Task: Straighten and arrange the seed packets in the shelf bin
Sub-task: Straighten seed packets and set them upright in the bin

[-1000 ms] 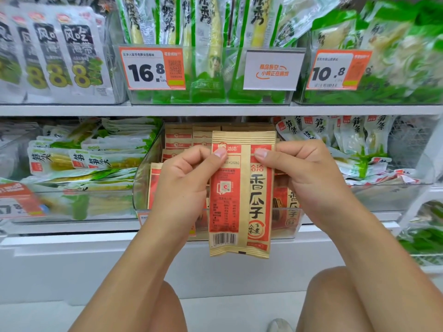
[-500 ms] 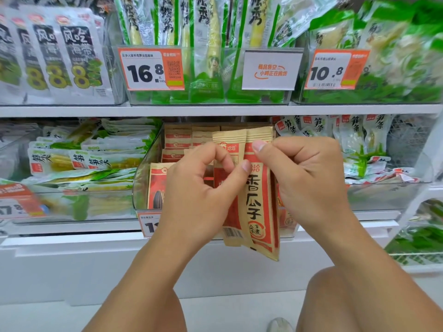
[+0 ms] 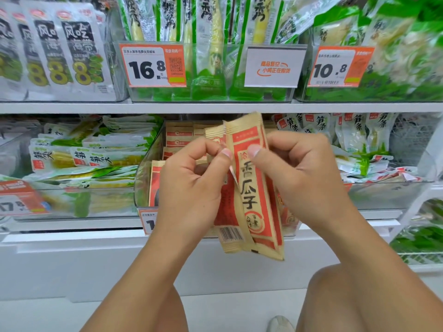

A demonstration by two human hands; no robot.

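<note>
I hold a tan and red seed packet (image 3: 253,195) upright in front of the clear shelf bin (image 3: 143,178). The packet is bent lengthwise along its middle, so its barcode side and its printed face both show. My left hand (image 3: 191,185) pinches its left half near the top between thumb and fingers. My right hand (image 3: 299,171) pinches the right half, thumb on the printed face. More seed packets (image 3: 178,137) of the same kind stand and lie inside the bin behind my hands, partly hidden.
Green and white bamboo shoot packets (image 3: 91,159) fill the bin to the left, and similar packets (image 3: 359,140) fill the bin to the right. A white shelf board (image 3: 215,107) with price tags runs just above. My knees are low in view.
The flat packet has been folded lengthwise, its right half turning toward me. Both hands have closed in toward each other and the packet's top has risen a little.
</note>
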